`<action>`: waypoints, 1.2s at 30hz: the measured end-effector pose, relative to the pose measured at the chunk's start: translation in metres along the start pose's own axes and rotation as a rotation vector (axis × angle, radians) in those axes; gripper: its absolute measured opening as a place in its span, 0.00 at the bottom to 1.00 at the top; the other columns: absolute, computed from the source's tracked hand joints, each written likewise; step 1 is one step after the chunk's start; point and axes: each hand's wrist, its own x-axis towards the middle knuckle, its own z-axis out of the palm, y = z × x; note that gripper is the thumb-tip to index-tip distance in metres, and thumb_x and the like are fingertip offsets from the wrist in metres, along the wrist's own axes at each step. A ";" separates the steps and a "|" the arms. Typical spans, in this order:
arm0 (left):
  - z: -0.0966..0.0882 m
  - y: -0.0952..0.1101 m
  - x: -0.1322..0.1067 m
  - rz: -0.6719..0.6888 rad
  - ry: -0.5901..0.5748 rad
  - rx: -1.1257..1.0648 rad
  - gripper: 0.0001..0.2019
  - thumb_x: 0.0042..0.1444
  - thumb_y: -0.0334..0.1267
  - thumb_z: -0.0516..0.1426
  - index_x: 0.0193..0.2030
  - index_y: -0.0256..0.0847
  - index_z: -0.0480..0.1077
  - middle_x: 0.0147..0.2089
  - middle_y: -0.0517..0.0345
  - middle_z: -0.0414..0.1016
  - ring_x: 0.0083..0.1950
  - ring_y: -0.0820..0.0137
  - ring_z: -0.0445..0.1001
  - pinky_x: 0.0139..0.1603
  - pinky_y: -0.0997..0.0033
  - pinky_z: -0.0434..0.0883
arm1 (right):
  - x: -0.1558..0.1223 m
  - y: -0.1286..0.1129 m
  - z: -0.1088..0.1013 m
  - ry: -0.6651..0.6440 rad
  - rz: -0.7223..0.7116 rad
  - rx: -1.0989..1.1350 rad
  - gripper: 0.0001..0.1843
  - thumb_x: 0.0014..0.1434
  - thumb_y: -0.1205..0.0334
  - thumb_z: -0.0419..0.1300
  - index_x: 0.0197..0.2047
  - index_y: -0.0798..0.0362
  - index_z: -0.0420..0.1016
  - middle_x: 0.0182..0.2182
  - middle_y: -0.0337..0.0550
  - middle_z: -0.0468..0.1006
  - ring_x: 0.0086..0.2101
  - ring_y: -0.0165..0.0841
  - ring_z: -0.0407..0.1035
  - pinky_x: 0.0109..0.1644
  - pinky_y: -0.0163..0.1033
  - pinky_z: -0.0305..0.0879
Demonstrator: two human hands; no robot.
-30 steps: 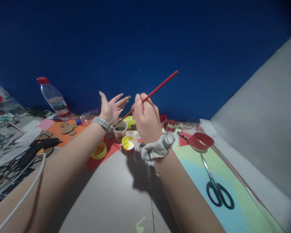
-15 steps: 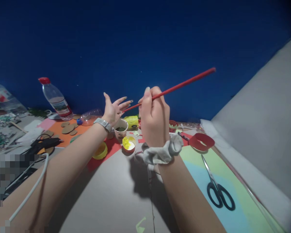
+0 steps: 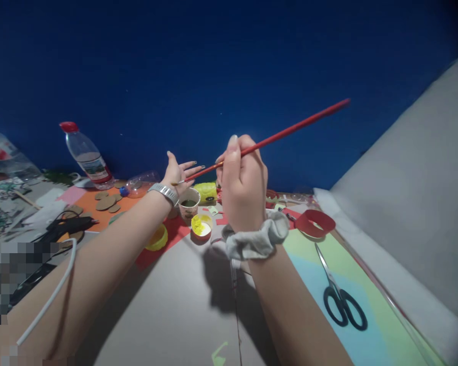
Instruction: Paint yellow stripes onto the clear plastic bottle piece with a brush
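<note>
With the fingers (image 3: 248,143) of the right hand (image 3: 246,190) pinched round a red paintbrush (image 3: 290,130), holding its bristle end at the heel of the left hand (image 3: 176,175), just above and left of the paper cup (image 3: 190,211). Unable to tell contact from a narrow gap there. Spreading the left fingers wide, palm upturned, close to the cup.

Facing a dark blue wall (image 3: 229,76), beyond the cup. Reaching across a grey desk (image 3: 168,305), stretching beneath and in front of the cup. Overlaid, right of the cup, by a green sheet of paper (image 3: 345,254) patched in pale blue. Showing a red-capped plastic bottle (image 3: 86,152) well left of the cup and a little behind. Also showing black-handled scissors (image 3: 338,292) on the green sheet, right of the cup and nearer, then a red paper ring (image 3: 326,222) well to the cup's right. Wearing a grey scrunchie (image 3: 257,240) on the right wrist, right of the cup. Down to a small yellow-smeared tub (image 3: 201,238) just in front of the cup, a silver watch (image 3: 165,192) at the cup's left, and brown discs (image 3: 106,203) farther left of the cup.
</note>
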 end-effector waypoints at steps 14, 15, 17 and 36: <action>0.004 0.006 -0.014 -0.077 0.114 -0.060 0.44 0.55 0.64 0.24 0.64 0.36 0.55 0.60 0.43 0.68 0.59 0.63 0.69 0.55 0.63 0.67 | 0.005 0.026 0.007 0.102 0.063 0.061 0.20 0.66 0.47 0.38 0.28 0.48 0.55 0.19 0.33 0.60 0.19 0.26 0.60 0.26 0.34 0.60; 0.003 0.006 -0.013 -0.074 0.126 -0.055 0.44 0.56 0.64 0.24 0.64 0.37 0.55 0.60 0.43 0.68 0.58 0.62 0.70 0.54 0.63 0.67 | 0.005 0.026 0.008 0.102 0.068 0.081 0.20 0.67 0.47 0.37 0.28 0.48 0.55 0.19 0.33 0.60 0.20 0.26 0.60 0.27 0.34 0.61; 0.002 0.006 -0.013 -0.069 0.143 -0.040 0.44 0.56 0.64 0.24 0.64 0.37 0.56 0.59 0.43 0.70 0.57 0.62 0.71 0.52 0.63 0.69 | 0.004 0.026 0.009 0.067 0.070 0.075 0.20 0.67 0.47 0.38 0.28 0.48 0.55 0.20 0.33 0.61 0.21 0.26 0.60 0.28 0.34 0.61; 0.015 0.021 -0.033 0.013 0.019 0.277 0.17 0.62 0.47 0.48 0.44 0.39 0.71 0.48 0.49 0.77 0.56 0.61 0.70 0.60 0.51 0.61 | 0.020 0.022 -0.015 0.329 -0.070 0.206 0.19 0.68 0.53 0.41 0.26 0.49 0.56 0.16 0.30 0.53 0.16 0.23 0.56 0.23 0.33 0.59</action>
